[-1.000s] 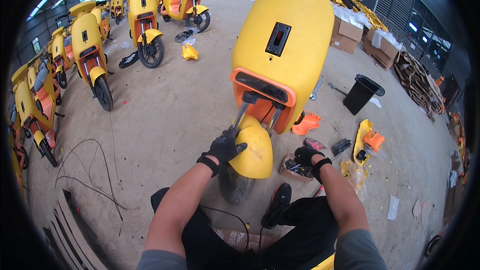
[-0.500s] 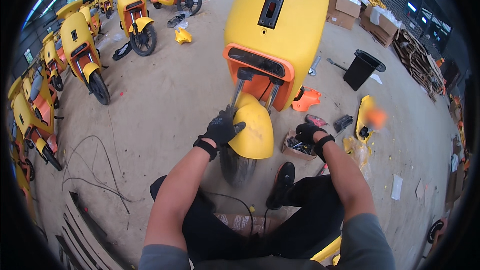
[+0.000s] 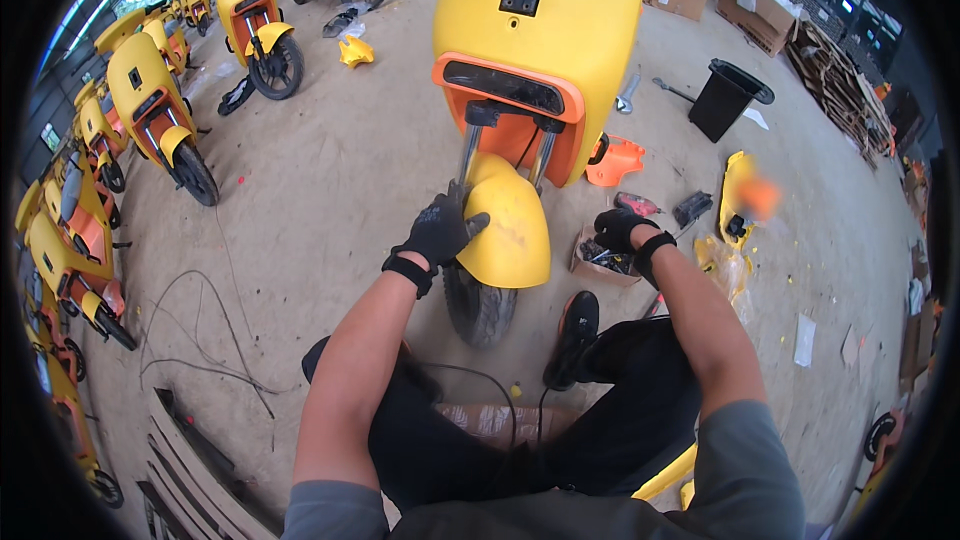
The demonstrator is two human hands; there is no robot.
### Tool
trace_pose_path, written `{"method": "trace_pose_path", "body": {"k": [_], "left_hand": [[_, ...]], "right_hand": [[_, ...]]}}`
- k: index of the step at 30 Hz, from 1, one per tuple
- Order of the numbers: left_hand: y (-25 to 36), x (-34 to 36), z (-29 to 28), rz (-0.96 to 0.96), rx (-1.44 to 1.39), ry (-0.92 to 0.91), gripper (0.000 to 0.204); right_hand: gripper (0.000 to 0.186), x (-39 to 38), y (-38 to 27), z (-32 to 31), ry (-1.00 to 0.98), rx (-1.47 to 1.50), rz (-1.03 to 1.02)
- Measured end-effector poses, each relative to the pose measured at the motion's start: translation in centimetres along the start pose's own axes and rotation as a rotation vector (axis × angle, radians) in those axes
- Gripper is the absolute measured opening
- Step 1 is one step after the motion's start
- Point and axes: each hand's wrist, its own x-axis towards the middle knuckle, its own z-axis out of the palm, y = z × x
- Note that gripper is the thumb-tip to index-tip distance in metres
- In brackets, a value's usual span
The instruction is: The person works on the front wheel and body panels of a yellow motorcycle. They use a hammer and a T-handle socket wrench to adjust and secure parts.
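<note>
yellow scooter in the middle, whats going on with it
Someone in black gloves is working at the front of the yellow scooter. Their left hand holds the side of its front fender, above the wheel. Their right hand is over a small cardboard box of dark parts.

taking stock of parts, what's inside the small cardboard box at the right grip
Small dark parts show in the cardboard box; the right grip hides what lies beneath it.

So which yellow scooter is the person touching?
The big scooter in the middle: the left hand is on its yellow front fender. The scooters at left stand farther off, with no hand on them.
</note>
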Motion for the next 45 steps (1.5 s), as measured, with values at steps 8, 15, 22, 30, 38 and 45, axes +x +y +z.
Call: {"method": "trace_pose_path", "body": {"k": [8, 15, 22, 30, 38, 45], "left_hand": [[0.7, -0.3, -0.7, 0.032, -0.116, -0.013, 0.063], [1.3, -0.3, -1.2, -0.009, -0.156, -0.046, 0.057], [1.2, -0.2, -1.0, -0.028, -0.159, -0.051, 0.056], [1.3, -0.3, -1.2, -0.053, -0.164, -0.066, 0.058], [1.3, -0.3, -1.3, -0.055, -0.186, -0.09, 0.06], [0.6, -0.1, -0.6, 0.012, -0.165, -0.021, 0.061]], "right_hand": [[0.03, -1.0, -1.2, -1.0, 0.015, 0.069, 0.032], [0.03, -0.6, -0.6, -0.4, 0.03, 0.001, 0.007], [0.03, -1.2, -1.3, -1.0, 0.039, 0.061, 0.03], [0.031, -1.0, -1.5, -1.1, 0.015, 0.053, 0.038], [0.032, -1.2, -2.0, -1.4, -0.015, 0.079, 0.075], [0.031, -0.9, -1.7, -1.1, -0.014, 0.059, 0.057]]}}
